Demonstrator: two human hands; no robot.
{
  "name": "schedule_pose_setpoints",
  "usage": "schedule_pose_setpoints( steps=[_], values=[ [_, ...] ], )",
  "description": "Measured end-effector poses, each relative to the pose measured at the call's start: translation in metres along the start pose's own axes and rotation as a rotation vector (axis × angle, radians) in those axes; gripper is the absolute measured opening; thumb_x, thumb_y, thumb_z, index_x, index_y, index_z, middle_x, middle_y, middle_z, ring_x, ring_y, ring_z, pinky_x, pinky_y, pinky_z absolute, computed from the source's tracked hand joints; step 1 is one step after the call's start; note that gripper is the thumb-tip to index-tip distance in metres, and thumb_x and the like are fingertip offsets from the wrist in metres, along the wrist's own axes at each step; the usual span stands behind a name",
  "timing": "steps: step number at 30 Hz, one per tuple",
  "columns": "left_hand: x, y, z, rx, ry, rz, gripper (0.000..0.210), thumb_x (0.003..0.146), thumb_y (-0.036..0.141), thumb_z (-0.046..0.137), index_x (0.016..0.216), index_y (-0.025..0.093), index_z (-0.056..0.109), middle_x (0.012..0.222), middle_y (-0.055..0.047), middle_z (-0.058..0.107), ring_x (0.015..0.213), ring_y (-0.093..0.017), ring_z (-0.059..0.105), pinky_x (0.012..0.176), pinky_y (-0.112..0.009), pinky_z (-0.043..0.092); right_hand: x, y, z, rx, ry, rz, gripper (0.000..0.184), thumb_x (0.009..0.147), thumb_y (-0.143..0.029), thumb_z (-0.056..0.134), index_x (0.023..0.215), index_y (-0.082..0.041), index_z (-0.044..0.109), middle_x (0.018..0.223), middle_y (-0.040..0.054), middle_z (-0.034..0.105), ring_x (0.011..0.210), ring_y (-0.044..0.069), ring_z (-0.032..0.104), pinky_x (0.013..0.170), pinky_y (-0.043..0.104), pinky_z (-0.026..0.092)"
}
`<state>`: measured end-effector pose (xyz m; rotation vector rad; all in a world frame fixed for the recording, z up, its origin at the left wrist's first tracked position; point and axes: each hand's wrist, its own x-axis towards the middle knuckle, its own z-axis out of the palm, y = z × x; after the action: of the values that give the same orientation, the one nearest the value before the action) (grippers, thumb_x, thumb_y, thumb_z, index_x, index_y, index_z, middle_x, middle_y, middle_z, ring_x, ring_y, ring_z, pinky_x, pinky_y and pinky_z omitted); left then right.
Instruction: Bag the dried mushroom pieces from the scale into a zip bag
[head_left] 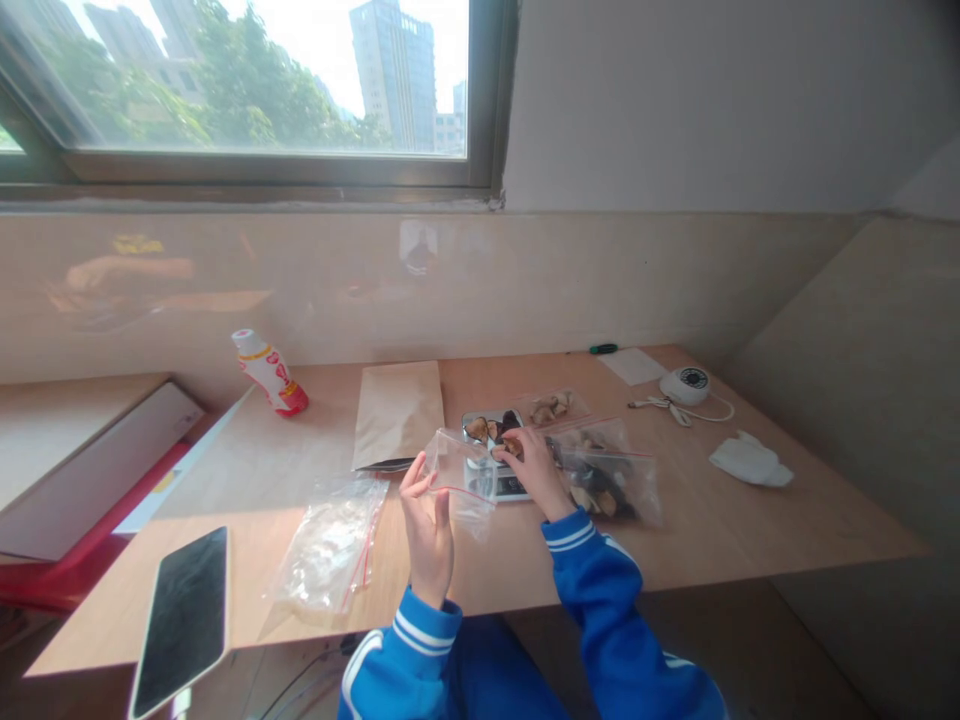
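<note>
One dark-screened phone, placed well to the left of the scale and nearer the viewer. One white, red-capped-base bottle, stood upright, slightly leaning in view, left of and beyond the scale. Flat clear bags with red seal lines, laid left of the scale. One brown paper envelope, laid just left of the scale. One open clear bag, held up at the scale's near left corner; its edge is pinched between the thumb and fingers of the left hand. One small scale, its pan loaded with dried brown slices. Above it, one slice is pinched by the fingertips of the right hand; whether it is lifted clear cannot be told. Filled clear bags, grouped right of the scale. One white domed device, cabled, and one crumpled white cloth, set farther right of the scale.
</note>
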<state>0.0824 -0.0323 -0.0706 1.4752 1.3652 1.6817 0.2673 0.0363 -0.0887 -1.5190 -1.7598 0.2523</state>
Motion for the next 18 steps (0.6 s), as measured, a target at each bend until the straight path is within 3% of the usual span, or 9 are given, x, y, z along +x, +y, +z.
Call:
schedule_pose_setpoints(
  steps=[7, 12, 14, 18],
  values=[
    [-0.006, 0.007, 0.009, -0.061, 0.024, -0.046, 0.026, 0.091, 0.046, 0.041, 0.097, 0.022, 0.037, 0.144, -0.021, 0.033, 0.134, -0.024, 0.037, 0.103, -0.049, 0.037, -0.002, -0.007, -0.007, 0.203, 0.120, 0.076, 0.020, 0.080, -0.034, 0.062, 0.091, -0.018, 0.059, 0.095, 0.0080, 0.057, 0.090, 0.022, 0.058, 0.083, 0.038, 0.049],
    [-0.010, 0.011, 0.008, -0.071, -0.026, -0.009, 0.023, 0.091, 0.042, 0.042, 0.099, 0.021, 0.041, 0.144, -0.018, 0.036, 0.133, -0.025, 0.038, 0.103, -0.049, 0.037, 0.002, -0.057, -0.044, 0.598, 0.292, 0.180, 0.032, 0.076, -0.040, 0.068, 0.098, -0.020, 0.057, 0.095, 0.0062, 0.062, 0.086, 0.019, 0.061, 0.079, 0.035, 0.052],
    [-0.012, 0.012, 0.008, -0.088, -0.045, -0.008, 0.020, 0.092, 0.040, 0.043, 0.097, 0.021, 0.041, 0.144, -0.016, 0.037, 0.133, -0.024, 0.038, 0.104, -0.049, 0.037, 0.001, -0.084, -0.061, 0.674, 0.229, 0.115, 0.031, 0.077, -0.038, 0.068, 0.101, -0.021, 0.058, 0.098, 0.0056, 0.063, 0.090, 0.019, 0.062, 0.082, 0.034, 0.052],
    [-0.018, 0.016, 0.008, -0.085, -0.029, -0.068, 0.023, 0.092, 0.043, 0.040, 0.098, 0.022, 0.040, 0.144, -0.016, 0.039, 0.132, -0.024, 0.041, 0.103, -0.046, 0.039, -0.005, -0.115, -0.077, 0.538, -0.042, -0.071, 0.032, 0.078, -0.035, 0.068, 0.107, -0.025, 0.063, 0.109, 0.0053, 0.063, 0.103, 0.021, 0.059, 0.091, 0.036, 0.048]
  ],
)
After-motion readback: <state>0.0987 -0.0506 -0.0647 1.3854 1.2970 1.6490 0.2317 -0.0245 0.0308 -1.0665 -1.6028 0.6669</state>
